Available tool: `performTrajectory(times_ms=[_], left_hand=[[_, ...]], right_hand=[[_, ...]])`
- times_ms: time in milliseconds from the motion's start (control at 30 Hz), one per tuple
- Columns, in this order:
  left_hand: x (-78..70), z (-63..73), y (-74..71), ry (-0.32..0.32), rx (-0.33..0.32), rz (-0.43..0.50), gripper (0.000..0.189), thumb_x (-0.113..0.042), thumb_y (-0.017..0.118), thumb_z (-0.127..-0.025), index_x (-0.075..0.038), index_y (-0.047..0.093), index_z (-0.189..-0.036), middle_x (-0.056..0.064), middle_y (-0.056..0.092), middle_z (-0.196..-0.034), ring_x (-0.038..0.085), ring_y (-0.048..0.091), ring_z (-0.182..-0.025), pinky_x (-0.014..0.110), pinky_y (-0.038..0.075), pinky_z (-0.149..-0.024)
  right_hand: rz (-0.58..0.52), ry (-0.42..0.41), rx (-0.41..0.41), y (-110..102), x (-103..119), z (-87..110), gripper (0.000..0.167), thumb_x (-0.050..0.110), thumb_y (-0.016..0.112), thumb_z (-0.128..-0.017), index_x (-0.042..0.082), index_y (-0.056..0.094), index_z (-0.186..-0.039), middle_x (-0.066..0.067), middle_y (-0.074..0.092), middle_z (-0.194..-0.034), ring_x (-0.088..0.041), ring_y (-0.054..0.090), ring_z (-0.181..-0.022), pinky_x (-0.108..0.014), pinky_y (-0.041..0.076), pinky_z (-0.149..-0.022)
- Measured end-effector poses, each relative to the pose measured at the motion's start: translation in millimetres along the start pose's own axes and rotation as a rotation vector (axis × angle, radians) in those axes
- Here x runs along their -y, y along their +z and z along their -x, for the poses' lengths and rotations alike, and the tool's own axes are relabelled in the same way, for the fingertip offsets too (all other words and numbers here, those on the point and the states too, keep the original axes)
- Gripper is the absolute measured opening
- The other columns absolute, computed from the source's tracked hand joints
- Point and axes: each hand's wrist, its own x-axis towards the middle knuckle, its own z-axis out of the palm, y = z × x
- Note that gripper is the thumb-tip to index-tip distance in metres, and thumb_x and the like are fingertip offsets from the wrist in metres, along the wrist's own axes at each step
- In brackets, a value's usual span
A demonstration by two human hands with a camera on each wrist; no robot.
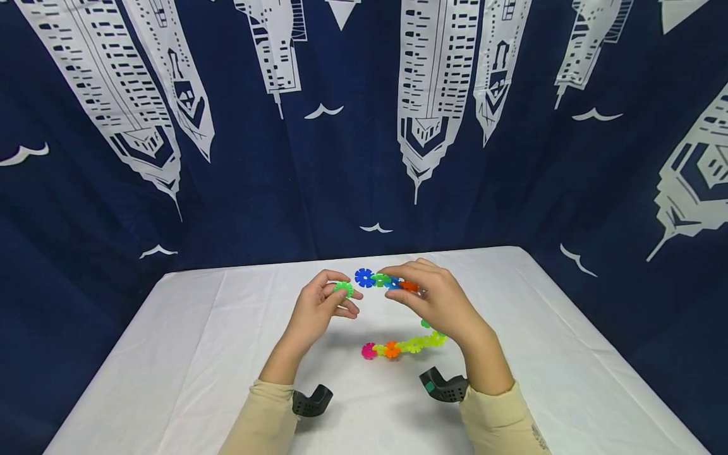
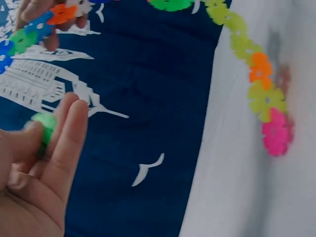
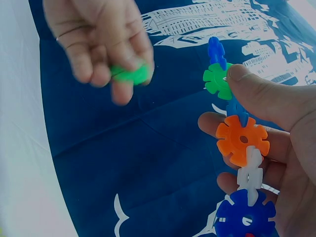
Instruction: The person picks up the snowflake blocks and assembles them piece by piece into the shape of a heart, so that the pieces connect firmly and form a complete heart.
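Observation:
My left hand pinches a loose green notched disc between thumb and fingers, a short way left of the chain's end. Several notched plastic discs, slotted edge to edge, make up the chain. My right hand holds it near its upper end, thumb on the green disc. At the tip sits a blue disc; past the grip come an orange disc, a white disc and a dark blue disc. The lower part hangs behind my right hand, with yellow discs and a pink end disc.
A white cloth covers the table. Behind it hangs a dark blue curtain printed with white buildings and birds. Black wrist mounts sit on both of my forearms, over beige sleeves.

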Motion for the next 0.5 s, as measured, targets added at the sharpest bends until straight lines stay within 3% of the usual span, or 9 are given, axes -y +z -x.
performTrajectory(times_ms=[367,500], left_hand=[[-21.1,9.8,-7.5,0.253,-0.051,-0.023,0.022,-0.01,0.057,-0.101,-0.007,0.059,-0.123,0.027,0.073,-0.091,0.015,0.068,-0.057,0.035,0.062,-0.062],[-22.8,11.9,-6.1,0.286,-0.05,-0.031,0.024,-0.007,0.054,-0.102,-0.004,0.06,-0.125,0.026,0.071,-0.092,0.014,0.067,-0.058,0.034,0.062,-0.062]], right_hand=[[-0.003,-0.004,0.032,-0.4,0.9,-0.4,0.033,0.023,0.077,-0.088,0.023,0.072,-0.121,0.005,0.074,-0.106,-0.008,0.062,-0.093,-0.026,0.055,-0.073],[0.001,0.002,0.051,0.7,0.6,-0.8,0.033,0.022,0.077,-0.089,0.024,0.073,-0.121,0.008,0.073,-0.107,-0.007,0.061,-0.09,-0.025,0.054,-0.071]])
